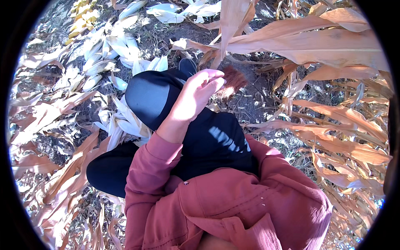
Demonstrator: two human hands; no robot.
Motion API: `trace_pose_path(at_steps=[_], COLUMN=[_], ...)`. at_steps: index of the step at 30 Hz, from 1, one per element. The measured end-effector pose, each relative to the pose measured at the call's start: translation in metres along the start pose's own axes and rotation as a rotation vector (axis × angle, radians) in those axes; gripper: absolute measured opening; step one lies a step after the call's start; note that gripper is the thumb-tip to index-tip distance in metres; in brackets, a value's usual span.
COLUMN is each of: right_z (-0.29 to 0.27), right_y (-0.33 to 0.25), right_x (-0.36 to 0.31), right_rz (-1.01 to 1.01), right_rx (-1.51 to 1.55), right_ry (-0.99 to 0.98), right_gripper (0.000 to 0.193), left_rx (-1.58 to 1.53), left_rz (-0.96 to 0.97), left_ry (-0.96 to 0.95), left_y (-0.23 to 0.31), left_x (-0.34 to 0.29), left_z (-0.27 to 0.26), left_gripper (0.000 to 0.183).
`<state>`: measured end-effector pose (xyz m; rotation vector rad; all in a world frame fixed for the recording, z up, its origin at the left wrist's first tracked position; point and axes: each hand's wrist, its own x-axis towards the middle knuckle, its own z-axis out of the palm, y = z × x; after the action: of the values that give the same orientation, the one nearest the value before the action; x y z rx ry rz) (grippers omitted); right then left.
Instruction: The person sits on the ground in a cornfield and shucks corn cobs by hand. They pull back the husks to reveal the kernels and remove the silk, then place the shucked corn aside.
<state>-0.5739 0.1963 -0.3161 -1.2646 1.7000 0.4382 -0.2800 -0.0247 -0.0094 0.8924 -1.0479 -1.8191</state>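
Observation:
My left hand [196, 96] is raised in the middle of the view, its back toward me. The fingers curl around the tip of a corn ear [234, 80], whose reddish-brown silk tuft sticks out to the right of my fingertips. The ear hangs from a dry tan corn stalk [227, 25] that comes down from the top. The palm side of the hand is hidden. My left sleeve [146, 175] is pinkish red. My right hand is out of sight; only the right sleeve [283, 175] shows, folded against my body.
My black trousers [150, 93] fill the centre. A pile of pale husked corn ears [104, 54] lies on the ground at upper left. Dry corn leaves [341, 46] crowd the right side, and more lie on the left [54, 112]. There is dark soil [258, 100] under the stalk.

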Motion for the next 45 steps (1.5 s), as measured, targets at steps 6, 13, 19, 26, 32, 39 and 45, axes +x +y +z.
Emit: trace_pose_path(at_steps=[6, 13, 19, 26, 32, 39, 45], right_z=[0.007, 0.025, -0.012, -0.182, -0.297, -0.286, -0.256], right_y=[0.026, 0.157, 0.146, -0.054, -0.234, -0.409, -0.509], right_x=[-0.031, -0.121, -0.154, -0.179, -0.202, -0.220, -0.190], right_rz=[-0.001, -0.207, 0.036, 0.063, -0.540, -1.014, -1.328], right_rx=[-0.090, -0.394, -0.138, -0.025, -0.019, 0.068, -0.184], right_ry=[-0.013, -0.261, -0.473, -0.406, 0.421, 0.419, 0.206], right_gripper=[0.032, 0.034, 0.036, 0.032, 0.030, 0.021, 0.025], left_rx=[-0.061, 0.025, -0.090, -0.255, 0.337, 0.673, 0.923], left_rz=[-0.003, 0.092, 0.205, 0.406, 0.058, -0.331, -0.444], left_ry=[-0.004, -0.068, -0.043, 0.289, 0.956, 0.966, 0.866], left_y=[0.003, 0.002, 0.042, 0.053, -0.097, -0.213, -0.191], left_x=[-0.001, 0.003, -0.025, -0.049, -0.055, -0.082, -0.088], left_z=[-0.001, 0.015, -0.004, -0.069, -0.239, -0.295, -0.268], left_gripper=[0.032, 0.027, 0.026, 0.023, 0.021, 0.018, 0.020])
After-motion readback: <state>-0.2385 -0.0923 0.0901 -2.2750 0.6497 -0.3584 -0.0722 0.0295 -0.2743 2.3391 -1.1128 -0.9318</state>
